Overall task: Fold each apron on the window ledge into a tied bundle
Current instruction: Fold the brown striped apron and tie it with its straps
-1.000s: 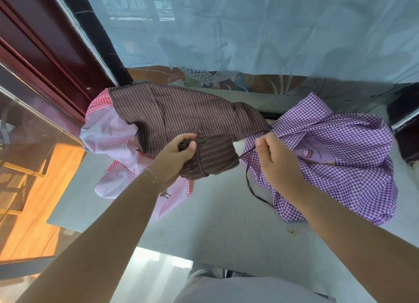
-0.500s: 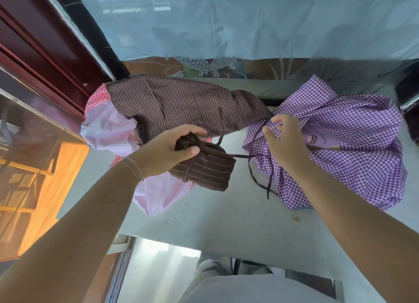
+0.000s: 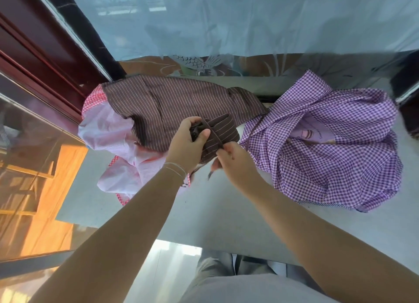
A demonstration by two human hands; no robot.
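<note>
Left hand [image 3: 188, 144] grips the striped bundle [image 3: 217, 135]; right hand [image 3: 235, 162] pinches its strap [image 3: 212, 132]. Slack could unroll it.

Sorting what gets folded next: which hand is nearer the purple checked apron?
Right. The right hand pinches the strap just beside the purple checked apron; the left hand grips the brown striped bundle, farther away.
</note>
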